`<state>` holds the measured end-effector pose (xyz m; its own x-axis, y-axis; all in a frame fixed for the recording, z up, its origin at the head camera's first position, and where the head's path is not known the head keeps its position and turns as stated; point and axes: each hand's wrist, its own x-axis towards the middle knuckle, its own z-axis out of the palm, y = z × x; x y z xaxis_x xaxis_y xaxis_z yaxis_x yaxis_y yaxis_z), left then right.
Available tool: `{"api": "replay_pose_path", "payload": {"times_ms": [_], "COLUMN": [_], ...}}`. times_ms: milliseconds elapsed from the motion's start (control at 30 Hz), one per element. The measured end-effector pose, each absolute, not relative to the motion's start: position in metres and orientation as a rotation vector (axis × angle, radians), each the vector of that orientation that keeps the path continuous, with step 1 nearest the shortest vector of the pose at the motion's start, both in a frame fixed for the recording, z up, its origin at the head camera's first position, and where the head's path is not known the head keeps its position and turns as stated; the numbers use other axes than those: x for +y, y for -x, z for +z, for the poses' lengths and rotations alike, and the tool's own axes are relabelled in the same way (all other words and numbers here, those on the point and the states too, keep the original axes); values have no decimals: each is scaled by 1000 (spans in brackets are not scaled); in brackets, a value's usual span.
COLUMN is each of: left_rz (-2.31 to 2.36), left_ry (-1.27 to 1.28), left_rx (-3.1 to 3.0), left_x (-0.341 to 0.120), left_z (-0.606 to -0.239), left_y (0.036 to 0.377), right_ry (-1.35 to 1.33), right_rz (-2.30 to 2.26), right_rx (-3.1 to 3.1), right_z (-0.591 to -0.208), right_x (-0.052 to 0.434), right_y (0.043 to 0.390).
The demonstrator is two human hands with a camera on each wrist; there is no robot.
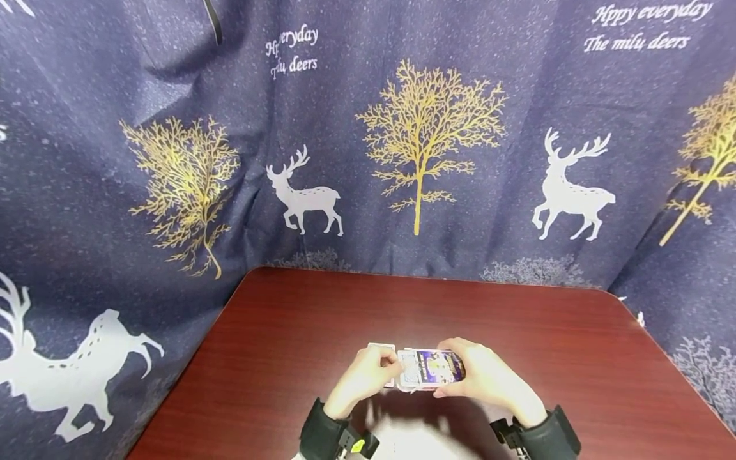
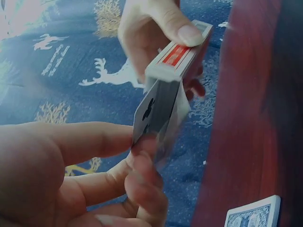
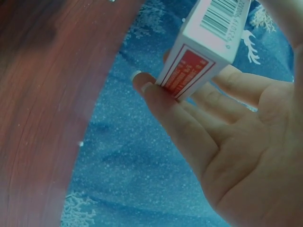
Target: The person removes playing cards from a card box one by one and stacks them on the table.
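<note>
My right hand point(image 1: 489, 374) grips a playing-card box point(image 1: 439, 368), thumb on one narrow side and fingers on the other. The box has a purple and gold face; its white end with a barcode and a red panel shows in the right wrist view. Playing cards point(image 1: 409, 369) stick out of its left end. My left hand point(image 1: 368, 370) pinches these cards between thumb and fingers; a black club mark shows on the outer one in the left wrist view. Partly behind the left hand, a stack of cards point(image 2: 253, 215) with blue patterned backs lies on the table.
The reddish-brown wooden table point(image 1: 322, 306) has rounded far corners. A dark blue curtain point(image 1: 368, 249) with white deer and golden trees hangs behind it and along its sides. Both wrists wear black straps point(image 1: 324, 429) with small devices.
</note>
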<state>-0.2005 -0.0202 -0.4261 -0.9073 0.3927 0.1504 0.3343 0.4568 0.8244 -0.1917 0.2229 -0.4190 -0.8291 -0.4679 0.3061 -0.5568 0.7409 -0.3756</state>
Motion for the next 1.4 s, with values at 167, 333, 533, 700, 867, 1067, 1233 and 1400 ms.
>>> {"api": "replay_pose_path", "payload": {"times_ms": [167, 333, 533, 700, 867, 1067, 1233, 1400], "left_rz": [1541, 1685, 1785, 1773, 1668, 1392, 1194, 1098], "left_ry": [-588, -529, -540, -509, -453, -533, -567, -554], "left_rx": [2554, 2405, 2396, 2508, 2697, 2887, 2908, 3010], "left_x": [-29, -36, -39, -45, -61, -65, -56, -47], "left_z": [-425, -427, -425, -423, -424, -447, -465, -473], "left_y": [204, 206, 209, 211, 225, 257, 276, 288], "right_ry": [-811, -813, -802, -761, -736, -703, -733, -769], "right_rz": [713, 720, 736, 753, 778, 820, 870, 879], "right_rx": [-2763, -2768, -2763, -2761, -2746, -2746, -2771, -2769], "right_z": [-419, -419, -420, -422, -419, -419, -421, -422], "right_x": [227, 228, 231, 237, 247, 254, 255, 252], "right_y": [193, 193, 193, 195, 197, 199, 201, 202]}}
